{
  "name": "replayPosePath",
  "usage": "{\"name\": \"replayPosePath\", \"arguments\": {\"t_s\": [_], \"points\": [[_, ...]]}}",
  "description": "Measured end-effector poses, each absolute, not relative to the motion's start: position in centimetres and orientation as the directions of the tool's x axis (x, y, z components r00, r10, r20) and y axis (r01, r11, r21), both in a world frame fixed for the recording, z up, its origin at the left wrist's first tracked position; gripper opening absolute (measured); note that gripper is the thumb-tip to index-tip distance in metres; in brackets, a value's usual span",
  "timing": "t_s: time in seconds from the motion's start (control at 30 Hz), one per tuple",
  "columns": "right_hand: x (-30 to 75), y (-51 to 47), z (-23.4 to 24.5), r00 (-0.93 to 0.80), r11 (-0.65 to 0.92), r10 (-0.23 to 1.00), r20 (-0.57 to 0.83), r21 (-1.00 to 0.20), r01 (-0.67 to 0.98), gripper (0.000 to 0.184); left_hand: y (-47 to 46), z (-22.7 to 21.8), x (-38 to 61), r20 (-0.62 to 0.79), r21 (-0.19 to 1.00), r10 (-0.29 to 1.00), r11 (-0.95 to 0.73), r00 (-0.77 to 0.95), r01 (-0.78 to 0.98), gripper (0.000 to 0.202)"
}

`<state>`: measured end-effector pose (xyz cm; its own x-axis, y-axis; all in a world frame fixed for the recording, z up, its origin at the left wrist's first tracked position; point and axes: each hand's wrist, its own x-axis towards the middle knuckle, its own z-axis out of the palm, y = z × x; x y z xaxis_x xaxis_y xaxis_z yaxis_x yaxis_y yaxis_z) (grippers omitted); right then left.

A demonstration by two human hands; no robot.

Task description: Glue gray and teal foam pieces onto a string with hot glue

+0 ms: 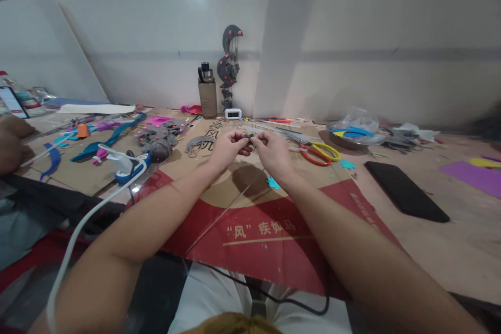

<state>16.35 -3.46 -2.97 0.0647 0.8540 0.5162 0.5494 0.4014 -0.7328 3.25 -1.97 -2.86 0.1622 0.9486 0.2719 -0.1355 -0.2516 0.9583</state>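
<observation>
Over the cardboard sheet (250, 250), with its red printed front, my two hands meet close together. My left hand (231, 150) and my right hand (271, 152) both pinch a small dark grey piece (249, 136), too small to name exactly. A thin grey cord (227, 210) slants down from near my right hand to the cardboard's front edge. Just right of my hands are scissors (316, 155) with orange and yellow handles. Below my right hand lies a teal cut-out shape (273, 182). Left of my hands rests a grey crescent-shaped piece (198, 144) with cord.
A bottle (207, 93) and a small white clock (233, 114) stand by the wall panel, where a grey crescent ornament (229, 70) hangs. A black phone (405, 190) lies right; grey yarn (158, 147) and a power strip (133, 168) lie left. Another person's hand (13, 141) is far left.
</observation>
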Motion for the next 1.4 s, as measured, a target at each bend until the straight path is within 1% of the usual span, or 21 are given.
{"name": "replayPosePath", "arguments": {"t_s": [0.13, 0.33, 0.57, 0.8, 0.87, 0.93, 1.0, 1.1, 1.17, 1.27, 1.4], "points": [[16.2, -3.7, -2.8, 0.062, 0.397, 0.852, 0.52, -0.719, 0.57, 0.021, -2.2, -2.6, 3.2, 0.289, 0.956, 0.942, -0.274, 0.17, -0.108, 0.006], [16.1, -4.0, -2.5, 0.043, 0.404, 0.832, 0.553, -0.656, 0.638, 0.018, -2.3, -2.5, 3.0, 0.309, 0.951, 0.935, -0.303, 0.175, -0.062, 0.005], [16.2, -4.0, -2.4, 0.085, 0.391, 0.826, 0.557, -0.675, 0.626, 0.018, -2.0, -2.8, 3.0, 0.306, 0.952, 0.93, -0.297, 0.201, -0.076, 0.006], [16.1, -4.0, -2.3, 0.123, 0.381, 0.808, 0.577, -0.669, 0.638, 0.017, -2.3, -2.6, 2.9, 0.296, 0.955, 0.931, -0.282, 0.212, -0.096, 0.009], [16.1, -4.2, -2.2, 0.146, 0.359, 0.811, 0.566, -0.68, 0.64, 0.017, -2.2, -2.6, 2.9, 0.298, 0.954, 0.928, -0.282, 0.225, -0.098, 0.009], [16.1, -4.3, -2.1, 0.15, 0.346, 0.824, 0.546, -0.695, 0.63, 0.02, -2.2, -2.7, 2.8, 0.293, 0.956, 0.924, -0.277, 0.244, -0.101, 0.008], [16.1, -4.2, -2.1, 0.135, 0.346, 0.841, 0.524, -0.712, 0.61, 0.02, -2.1, -2.7, 2.8, 0.285, 0.958, 0.922, -0.265, 0.264, -0.109, 0.007], [16.4, -3.7, -2.4, 0.108, 0.36, 0.861, 0.498, -0.744, 0.562, 0.014, -2.0, -2.6, 2.6, 0.251, 0.968, 0.916, -0.232, 0.313, -0.1, 0.009], [16.6, -3.2, -2.6, 0.095, 0.358, 0.883, 0.461, -0.789, 0.5, 0.013, -1.8, -2.4, 2.4, 0.214, 0.977, 0.905, -0.196, 0.368, -0.086, 0.012], [17.0, -2.7, -2.7, 0.069, 0.319, 0.927, 0.37, -0.869, 0.378, 0.014, -1.5, -2.1, 1.9, 0.141, 0.989, 0.89, -0.108, 0.433, -0.1, 0.016], [17.1, -2.9, -2.4, 0.015, 0.265, 0.96, 0.279, -0.928, 0.264, 0.015, -1.3, -1.8, 1.5, 0.067, 0.991, 0.903, -0.009, 0.425, -0.135, 0.015]]}}
